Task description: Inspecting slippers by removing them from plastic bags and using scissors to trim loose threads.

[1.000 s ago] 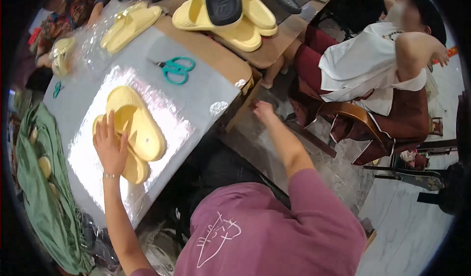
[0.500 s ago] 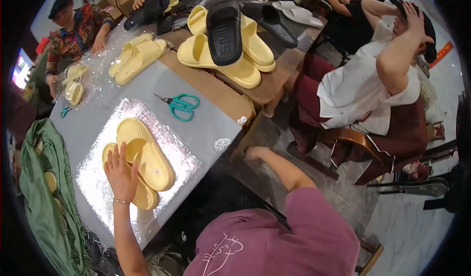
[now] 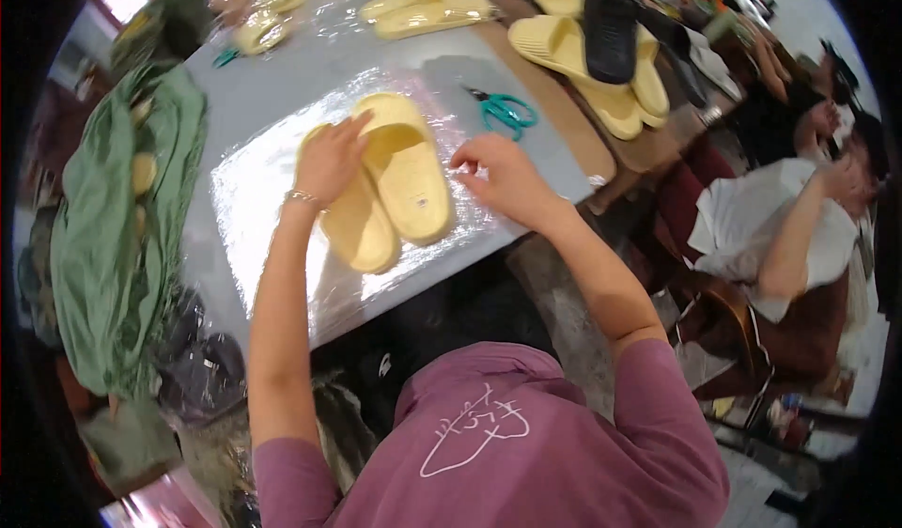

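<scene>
A pair of pale yellow slippers lies side by side on a shiny clear plastic sheet. My left hand rests over the strap of the left slipper, its fingers stretched toward the right slipper. Much of that left strap is hidden beneath the hand. Just right of the pair, my right hand hovers at the plastic's right side, fingers bent and thumb apart; nothing shows between them. Teal-handled scissors lie beyond my right hand on the grey tabletop.
Another yellow pair sits on crumpled plastic at the far edge. Yellow slippers with a black slipper on top lie at the far right. Green cloth hangs at the left. A seated person in white is at the right.
My right hand has come up from beside the table to the right of the slippers. The left hand still lies on the left slipper. The view has swung, shifting the scene rightward and up.
</scene>
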{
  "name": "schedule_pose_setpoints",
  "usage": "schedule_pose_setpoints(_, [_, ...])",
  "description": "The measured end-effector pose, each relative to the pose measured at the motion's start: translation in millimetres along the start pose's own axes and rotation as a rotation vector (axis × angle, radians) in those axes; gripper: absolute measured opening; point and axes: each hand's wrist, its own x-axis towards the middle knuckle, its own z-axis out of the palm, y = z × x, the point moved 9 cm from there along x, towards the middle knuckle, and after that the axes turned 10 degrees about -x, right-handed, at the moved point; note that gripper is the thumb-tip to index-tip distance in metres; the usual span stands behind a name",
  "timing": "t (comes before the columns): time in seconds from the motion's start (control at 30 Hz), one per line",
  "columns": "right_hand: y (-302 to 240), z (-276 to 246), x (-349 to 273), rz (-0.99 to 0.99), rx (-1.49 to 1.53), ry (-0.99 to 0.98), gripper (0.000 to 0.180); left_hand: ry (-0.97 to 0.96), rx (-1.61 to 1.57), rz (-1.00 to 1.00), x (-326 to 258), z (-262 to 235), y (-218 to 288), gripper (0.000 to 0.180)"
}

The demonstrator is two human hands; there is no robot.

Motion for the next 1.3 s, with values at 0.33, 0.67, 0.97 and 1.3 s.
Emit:
schedule_pose_setpoints(0.33, [-10, 60, 37, 0.009, -0.24, -0.117, 0.012, -0.017, -0.027, -0.183, -15, 8, -27, 0.043])
schedule_pose_setpoints(0.67, [-12, 73, 34, -0.141, -0.402, -0.137, 0.007, 0.004, -0.015, -0.203, -13, 6, -25, 0.042])
schedule_pose_setpoints(0.97, [-17, 87, 31, 0.003, -0.787, -0.227, 0.006, -0.014, 0.021, -0.202, -16, 6, -18, 0.043])
schedule_pose_setpoints(1.3, [10, 103, 41, 0.021, -0.439, -0.338, 0.01, -0.044, 0.0, -0.227, -19, 3, -21, 0.044])
